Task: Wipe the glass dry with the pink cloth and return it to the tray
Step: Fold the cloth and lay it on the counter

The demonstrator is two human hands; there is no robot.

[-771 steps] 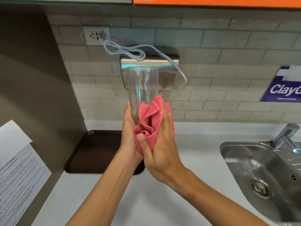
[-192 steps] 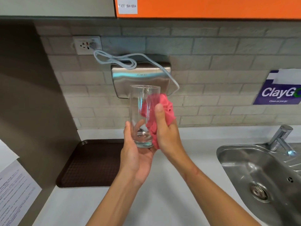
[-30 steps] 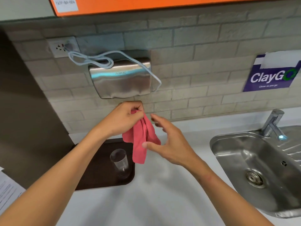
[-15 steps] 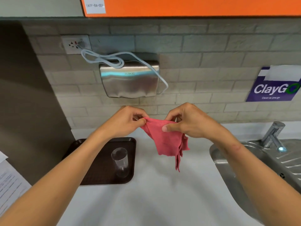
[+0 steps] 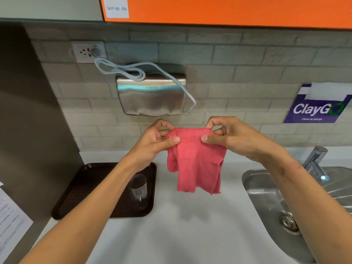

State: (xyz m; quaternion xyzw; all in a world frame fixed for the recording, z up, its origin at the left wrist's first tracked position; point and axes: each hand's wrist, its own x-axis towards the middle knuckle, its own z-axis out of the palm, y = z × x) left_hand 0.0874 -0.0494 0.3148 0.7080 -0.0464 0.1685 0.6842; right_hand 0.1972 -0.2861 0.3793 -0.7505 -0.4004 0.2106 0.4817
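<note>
The pink cloth [image 5: 197, 161] hangs in the air above the white counter, spread between both hands. My left hand [image 5: 154, 142] pinches its upper left corner and my right hand [image 5: 231, 137] pinches its upper right corner. The clear glass [image 5: 138, 189] stands upright on the right part of the dark brown tray [image 5: 89, 187], below my left forearm, which hides part of its rim. Neither hand touches the glass.
A steel sink [image 5: 270, 202] with a tap [image 5: 314, 159] lies at the right. A steel hand dryer [image 5: 151, 94] with a looped white cable hangs on the tiled wall ahead. Printed papers [image 5: 10, 223] lie at the left edge. An orange cabinet is overhead.
The glass, held and wiped earlier, now stands on the tray. In the last second both hands took the cloth's top corners and spread it out wider.
</note>
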